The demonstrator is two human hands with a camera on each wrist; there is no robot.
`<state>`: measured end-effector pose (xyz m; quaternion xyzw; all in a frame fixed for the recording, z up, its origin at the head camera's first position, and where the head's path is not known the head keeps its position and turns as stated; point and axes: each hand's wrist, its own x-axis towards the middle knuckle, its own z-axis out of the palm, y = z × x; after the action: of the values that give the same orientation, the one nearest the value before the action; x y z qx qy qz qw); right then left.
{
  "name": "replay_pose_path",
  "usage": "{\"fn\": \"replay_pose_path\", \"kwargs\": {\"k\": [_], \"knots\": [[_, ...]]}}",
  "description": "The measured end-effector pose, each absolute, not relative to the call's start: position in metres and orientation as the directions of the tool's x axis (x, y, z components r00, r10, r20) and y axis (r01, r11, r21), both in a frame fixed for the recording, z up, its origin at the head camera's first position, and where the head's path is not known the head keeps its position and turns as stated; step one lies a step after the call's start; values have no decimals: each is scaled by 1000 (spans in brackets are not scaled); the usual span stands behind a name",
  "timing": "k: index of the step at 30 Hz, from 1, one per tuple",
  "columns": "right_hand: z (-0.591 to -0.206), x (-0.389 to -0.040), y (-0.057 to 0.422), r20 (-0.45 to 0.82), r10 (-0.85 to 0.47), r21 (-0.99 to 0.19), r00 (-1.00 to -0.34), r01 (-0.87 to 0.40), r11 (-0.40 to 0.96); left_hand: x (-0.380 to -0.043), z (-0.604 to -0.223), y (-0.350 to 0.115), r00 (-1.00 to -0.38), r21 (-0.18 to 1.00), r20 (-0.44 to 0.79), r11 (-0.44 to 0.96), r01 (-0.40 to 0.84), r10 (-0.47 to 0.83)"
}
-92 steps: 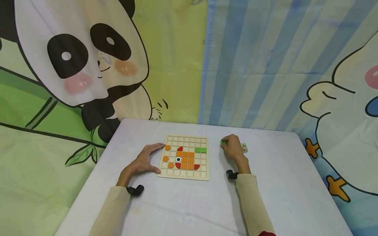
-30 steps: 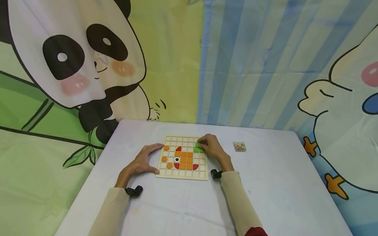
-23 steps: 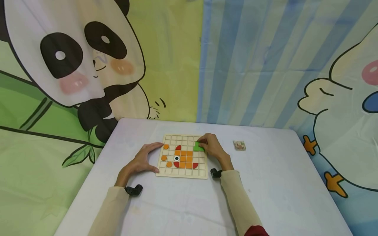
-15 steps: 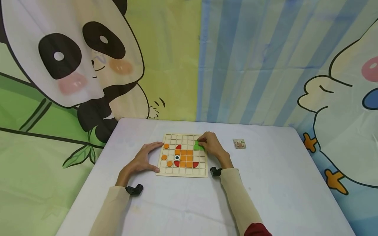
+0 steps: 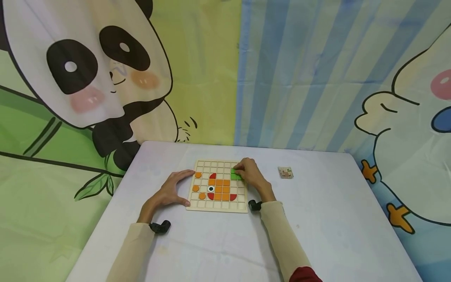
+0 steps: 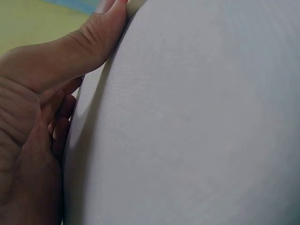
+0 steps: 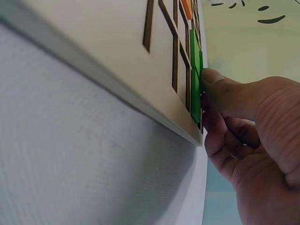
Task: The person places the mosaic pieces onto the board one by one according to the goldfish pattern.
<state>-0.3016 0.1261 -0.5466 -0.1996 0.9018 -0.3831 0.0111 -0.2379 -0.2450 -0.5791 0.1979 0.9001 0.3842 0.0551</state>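
A pale wooden grid board [image 5: 216, 206] lies on the table with colored tiles forming a fish-like figure. Orange square tiles [image 5: 222, 189], red quarter-round tiles [image 5: 233, 197], an eye tile [image 5: 211, 188] and orange round tiles [image 5: 195, 188] are set in its cells. My left hand [image 5: 170, 190] spans the board's left side, thumb at the near corner and fingers stretched along the edge. At the board's upper right, my right hand [image 5: 251, 172] pinches a green square tile [image 5: 233, 171] with thumb and fingertips, right above other green tiles [image 7: 195, 96].
A small picture card [image 5: 285, 172] lies on the white table [image 5: 218, 243] to the right of the board. Behind the table hangs a cartoon cloth [image 5: 204, 78]. Black wrist cameras [image 5: 160, 227] sit on both wrists.
My right hand has carried a green tile left from beside the card to the board's upper right, and lately shifted slightly left there. The left hand stays at the board's edge.
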Motion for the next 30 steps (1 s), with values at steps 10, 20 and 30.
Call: {"fn": "replay_pose_path", "kwargs": {"k": [10, 20, 30], "knots": [[-548, -304, 120, 101, -350, -703, -931, -316, 637, -236, -582, -248, -913, 720, 68, 614, 324, 401], [-540, -304, 123, 79, -340, -717, -937, -290, 634, -240, -582, -246, -908, 712, 84, 613, 343, 410], [-530, -297, 146, 145, -229, -762, -963, -256, 595, -241, -584, -252, -911, 748, 62, 585, 313, 408]]}}
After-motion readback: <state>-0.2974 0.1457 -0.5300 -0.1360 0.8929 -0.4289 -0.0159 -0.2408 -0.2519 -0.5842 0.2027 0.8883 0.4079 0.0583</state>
